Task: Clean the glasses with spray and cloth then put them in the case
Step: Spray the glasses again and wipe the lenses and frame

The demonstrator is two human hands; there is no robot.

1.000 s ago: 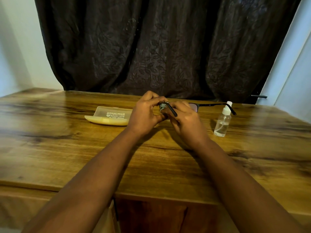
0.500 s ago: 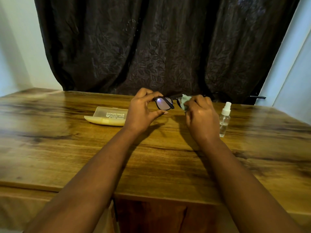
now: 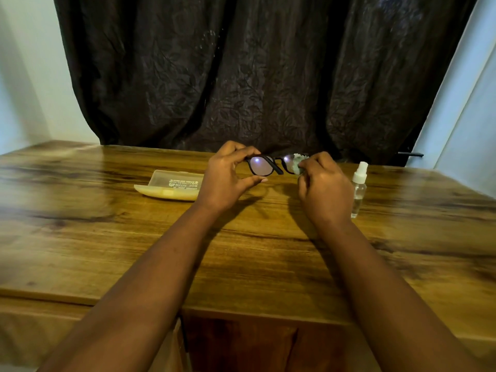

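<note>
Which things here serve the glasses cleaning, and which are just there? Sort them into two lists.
For the job:
glasses, held up by the left hand
cloth, pinched on one lens by the right hand
spray bottle, upright on the table
case, lying on the table

Just there:
table
dark curtain

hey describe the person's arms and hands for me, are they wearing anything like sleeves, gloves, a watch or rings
Both forearms are bare all the way to the bottom edge of the view: no sleeves show. The left hand and right hand wear no gloves, and neither wrist carries a watch or band. No rings show on the visible fingers. Fingernails look short and unpainted.
</note>
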